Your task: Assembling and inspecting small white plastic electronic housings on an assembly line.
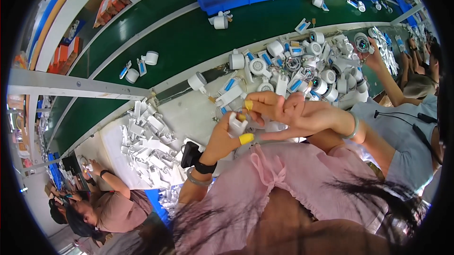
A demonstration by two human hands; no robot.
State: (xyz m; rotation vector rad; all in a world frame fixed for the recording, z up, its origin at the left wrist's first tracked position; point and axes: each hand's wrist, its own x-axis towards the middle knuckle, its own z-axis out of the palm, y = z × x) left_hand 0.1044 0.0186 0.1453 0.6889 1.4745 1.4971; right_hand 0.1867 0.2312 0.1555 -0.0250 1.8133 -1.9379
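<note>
While the left hand (220, 136) pinches 1 white part (236, 125) above the counter (188, 113) near its front edge, the right hand (309, 115) spreads its fingers just beside; round white housings (258, 67) crowd the far edge.

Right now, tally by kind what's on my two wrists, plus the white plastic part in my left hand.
Small white plastic part, in the left hand: 1
Slim pale rigid bangles, one per wrist: 2
Black wristband, left wrist: 1
Boxy black device, left wrist: 1
Total: 5
</note>
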